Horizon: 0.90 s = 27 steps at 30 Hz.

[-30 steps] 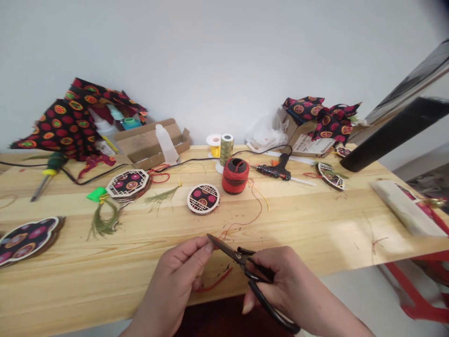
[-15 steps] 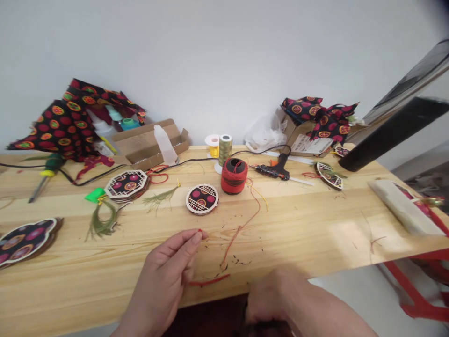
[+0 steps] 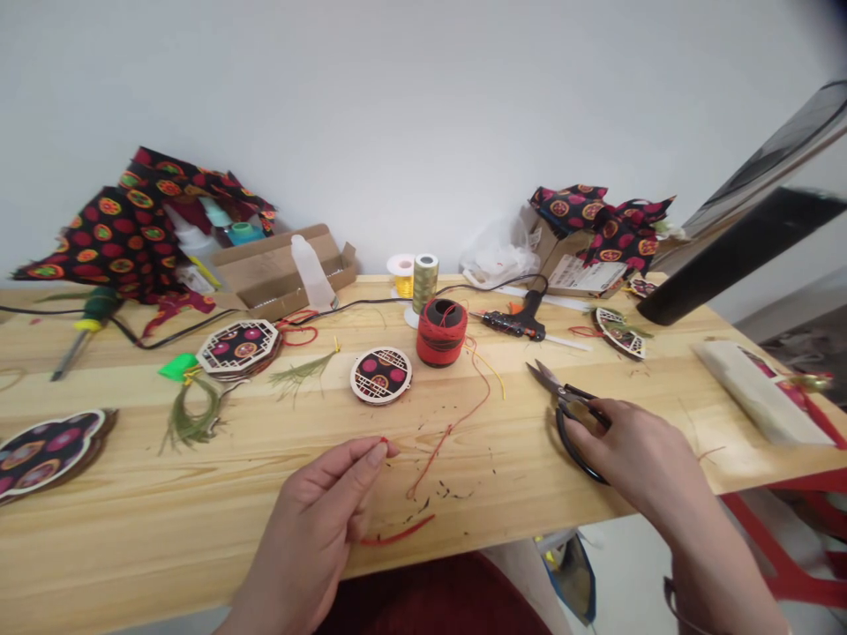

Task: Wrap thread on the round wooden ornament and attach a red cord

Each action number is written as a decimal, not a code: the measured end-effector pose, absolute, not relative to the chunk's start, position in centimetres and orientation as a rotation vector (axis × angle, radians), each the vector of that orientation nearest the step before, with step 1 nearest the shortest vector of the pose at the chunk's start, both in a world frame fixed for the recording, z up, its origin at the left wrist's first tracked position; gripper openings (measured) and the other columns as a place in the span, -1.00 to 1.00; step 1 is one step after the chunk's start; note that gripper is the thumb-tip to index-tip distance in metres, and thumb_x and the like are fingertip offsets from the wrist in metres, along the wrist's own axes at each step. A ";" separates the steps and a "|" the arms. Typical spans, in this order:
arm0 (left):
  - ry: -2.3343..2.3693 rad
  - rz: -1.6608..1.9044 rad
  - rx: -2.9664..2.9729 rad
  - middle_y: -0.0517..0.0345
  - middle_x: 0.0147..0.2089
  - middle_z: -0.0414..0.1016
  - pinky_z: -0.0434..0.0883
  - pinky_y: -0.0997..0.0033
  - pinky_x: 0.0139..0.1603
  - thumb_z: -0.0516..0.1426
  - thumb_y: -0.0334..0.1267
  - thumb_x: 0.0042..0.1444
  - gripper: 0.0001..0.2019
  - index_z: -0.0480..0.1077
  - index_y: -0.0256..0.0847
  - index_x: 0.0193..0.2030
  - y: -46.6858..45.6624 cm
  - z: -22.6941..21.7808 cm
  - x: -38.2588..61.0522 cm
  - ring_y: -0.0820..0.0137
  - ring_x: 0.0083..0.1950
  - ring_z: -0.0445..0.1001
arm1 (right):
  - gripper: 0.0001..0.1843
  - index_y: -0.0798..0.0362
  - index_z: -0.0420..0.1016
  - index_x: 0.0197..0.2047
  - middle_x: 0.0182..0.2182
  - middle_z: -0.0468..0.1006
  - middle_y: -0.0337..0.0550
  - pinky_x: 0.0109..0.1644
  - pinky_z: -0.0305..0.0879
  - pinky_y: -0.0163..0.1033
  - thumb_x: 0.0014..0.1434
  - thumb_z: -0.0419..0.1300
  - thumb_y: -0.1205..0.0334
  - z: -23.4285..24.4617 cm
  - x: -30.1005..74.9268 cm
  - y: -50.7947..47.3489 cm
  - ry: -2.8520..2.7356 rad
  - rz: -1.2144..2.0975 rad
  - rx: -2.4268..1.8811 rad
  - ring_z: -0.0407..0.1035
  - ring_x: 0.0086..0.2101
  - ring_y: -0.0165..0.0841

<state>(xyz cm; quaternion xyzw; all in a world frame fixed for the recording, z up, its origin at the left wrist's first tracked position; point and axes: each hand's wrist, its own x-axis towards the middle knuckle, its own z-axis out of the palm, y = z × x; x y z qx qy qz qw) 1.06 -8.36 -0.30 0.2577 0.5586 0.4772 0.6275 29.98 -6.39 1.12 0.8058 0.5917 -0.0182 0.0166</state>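
Though ajar, scissors [image 3: 561, 392] in right hand [image 3: 639, 454]

Left hand [image 3: 324, 503] pinches red cord [image 3: 385, 439]; right hand [image 3: 645, 454] holds scissors [image 3: 562, 393] (blades slightly parted).

scissors [image 3: 562, 392]: black-handled; cord [image 3: 400, 534]: red; disc [image 3: 380, 377]: black, magenta spots, cream lattice

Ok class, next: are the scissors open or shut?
The scissors are slightly open: their two tips stand apart, with the right hand on the handles.
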 end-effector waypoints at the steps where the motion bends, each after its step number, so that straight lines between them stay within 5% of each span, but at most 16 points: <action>1: 1.284 1.089 0.594 0.39 -0.68 0.06 -0.01 0.62 -0.66 0.33 -0.14 -0.15 -0.77 0.55 -0.25 -0.39 -8.3 -0.3 1.1 0.61 -0.63 -0.07 | -0.62 0.08 0.48 -0.36 -0.45 0.53 -0.01 -0.43 0.25 -0.17 0.09 0.05 -0.06 0.8 30.2 -6.5 1.880 -0.025 2.492 0.43 -0.43 -0.14; 7: 1.277 1.071 0.605 0.40 -0.67 0.04 -0.01 0.63 -0.66 0.32 -0.11 -0.14 -0.76 0.54 -0.25 -0.40 -8.4 -0.3 1.2 0.61 -0.62 -0.09 | -0.73 0.18 0.52 -0.23 -0.28 0.52 0.07 -0.14 0.30 -0.02 0.14 0.09 0.19 0.4 28.9 -7.1 2.378 0.389 2.404 0.32 -0.23 -0.09; 14: 1.261 1.049 0.630 0.41 -0.69 0.02 -0.02 0.64 -0.66 0.29 -0.12 -0.09 -0.78 0.53 -0.24 -0.40 -8.8 -0.1 1.3 0.61 -0.63 -0.09 | -0.82 0.08 0.49 -0.23 -0.27 0.48 -0.10 -0.10 0.30 -0.15 0.19 0.08 0.42 0.4 22.4 -6.6 2.977 -0.414 2.050 0.25 -0.19 -0.26; 23: 1.271 1.036 0.634 0.40 -0.70 0.04 0.01 0.62 -0.65 0.29 -0.12 -0.09 -0.77 0.56 -0.25 -0.38 -9.0 0.3 1.2 0.60 -0.64 -0.07 | -0.84 0.11 0.42 -0.36 -0.19 0.40 0.01 -0.13 0.25 -0.04 0.11 0.10 0.53 -1.3 20.4 -4.6 2.924 -0.092 1.851 0.15 -0.14 -0.15; 27: 1.278 1.019 0.633 0.39 -0.69 0.06 0.00 0.62 -0.66 0.31 -0.10 -0.12 -0.76 0.56 -0.25 -0.39 -9.0 0.1 1.3 0.60 -0.63 -0.05 | -0.81 0.10 0.37 -0.42 -0.25 0.42 -0.05 -0.12 0.27 -0.10 0.12 0.08 0.55 -1.0 20.4 -4.6 3.040 -0.371 1.927 0.17 -0.17 -0.22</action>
